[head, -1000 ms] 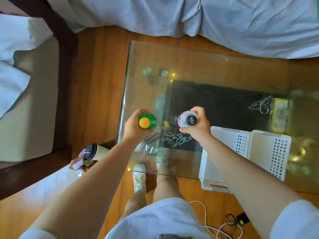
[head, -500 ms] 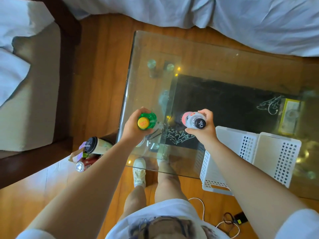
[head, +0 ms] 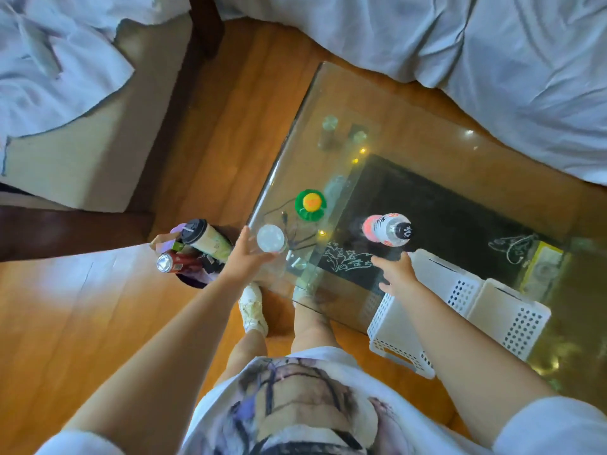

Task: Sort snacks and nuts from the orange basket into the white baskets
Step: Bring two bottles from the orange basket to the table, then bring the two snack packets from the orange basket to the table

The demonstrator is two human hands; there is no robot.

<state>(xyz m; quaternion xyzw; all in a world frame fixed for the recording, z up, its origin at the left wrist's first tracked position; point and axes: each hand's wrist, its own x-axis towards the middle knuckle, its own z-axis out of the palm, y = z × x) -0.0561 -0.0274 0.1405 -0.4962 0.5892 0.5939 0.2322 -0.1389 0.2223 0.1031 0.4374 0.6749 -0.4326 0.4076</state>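
Baskets: two white baskets (head: 473, 310) sit side by side at the near right edge of the glass surface (head: 410, 126), the nearer one overhanging the edge, and both look empty from here. No orange basket in frame, so the snack and nut source can't be located; no snacks or nuts visible either.

Right hand (head: 395, 274) hovers just left of the nearer white basket, fingers spread and relaxed, holding nothing. The pink-and-white bottle (head: 387, 229) stands upright just beyond it, apart from the fingers.

Left hand (head: 244, 257) is at the near left corner of the surface, fingers curved around a clear tumbler (head: 270, 238) with a whitish top. Contact looks likely but the glass-on-glass blur makes the grip hard to confirm. The green bottle with a yellow cap (head: 310, 205) stands upright just past it, untouched.

My read: bottles are parked toward the left of the surface to keep the area by the baskets free for sorting. The tumbler probably goes the same way.

Below the corner, on the wooden floor (head: 82, 323): a dark bin (head: 197, 277) holding a lidded drink cup (head: 205, 239) and a can (head: 170, 262). Bed linen (head: 492, 44) lies along the far side.

Sorting itself hasn't started, judging by the empty baskets.
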